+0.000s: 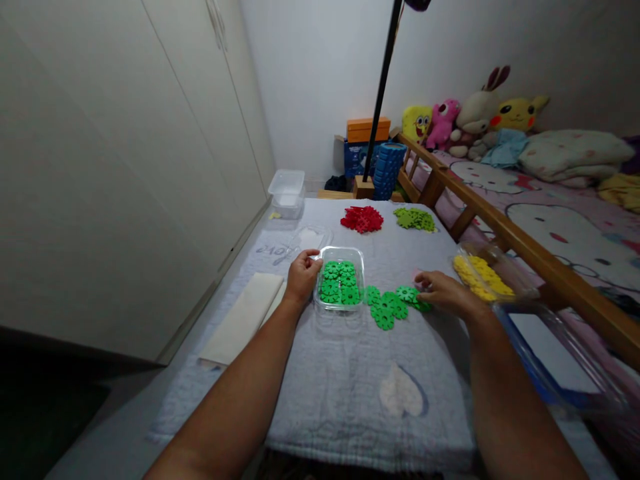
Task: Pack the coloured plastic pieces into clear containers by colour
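My left hand [303,277] is closed on the left rim of a clear plastic container [340,307]. Inside it, green snowflake discs [340,280] lie in neat overlapping rows. Right of the container, several loose green snowflake discs [386,310] are spread on the cloth. At the right end of that group is my right hand [445,293], its fingers curled and closed on a green snowflake disc [424,305]; the fingertips partly cover it.
Behind are a red disc pile [362,219] and a light-green pile [414,219]. A container of yellow discs [483,279] and a clear-and-blue box [555,353] stand right. Left are a folded cream cloth [243,320], a clear lid [310,239] and stacked clear containers [287,193].
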The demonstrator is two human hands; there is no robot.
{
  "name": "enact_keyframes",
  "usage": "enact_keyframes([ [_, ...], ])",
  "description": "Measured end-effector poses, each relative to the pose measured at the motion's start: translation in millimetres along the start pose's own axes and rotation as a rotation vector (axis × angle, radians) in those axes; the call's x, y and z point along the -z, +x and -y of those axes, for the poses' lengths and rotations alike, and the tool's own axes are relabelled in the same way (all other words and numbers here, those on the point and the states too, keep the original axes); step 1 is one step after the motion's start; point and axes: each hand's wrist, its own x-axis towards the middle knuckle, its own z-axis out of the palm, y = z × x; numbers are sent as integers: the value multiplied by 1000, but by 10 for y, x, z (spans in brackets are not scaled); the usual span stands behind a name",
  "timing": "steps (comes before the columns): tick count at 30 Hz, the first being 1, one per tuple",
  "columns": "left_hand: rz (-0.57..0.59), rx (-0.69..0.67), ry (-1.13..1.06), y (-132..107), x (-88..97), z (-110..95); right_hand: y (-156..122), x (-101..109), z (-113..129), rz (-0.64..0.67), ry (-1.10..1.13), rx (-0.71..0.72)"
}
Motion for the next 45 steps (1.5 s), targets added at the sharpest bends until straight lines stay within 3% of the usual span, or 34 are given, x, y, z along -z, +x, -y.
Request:
enact_keyframes([
  [5, -5, 11, 2, -7, -9, -20, -21, -61, -15, 31, 98, -31],
  [14, -3, 7, 0, -14, -10, -35, 46, -227, 174, -157, 41, 82],
  [23, -1, 11, -5, -18, -17, -46, -34, -203, 29, -99, 43, 176],
  [26, -1, 17, -5, -21, -15, -53, -19, -222, 26, -113, 40, 139],
  [34, -3, 18, -4, -25, -7, -42, -15, -215, 82, -362, 204, 74],
  [39, -3, 14, -9, -19, -11, -31, -45, -226, 330, -383, 409, 126],
  [45, -4, 16, 4, -9, -9, -25, -80, -351, 924, -309, 551, 317],
])
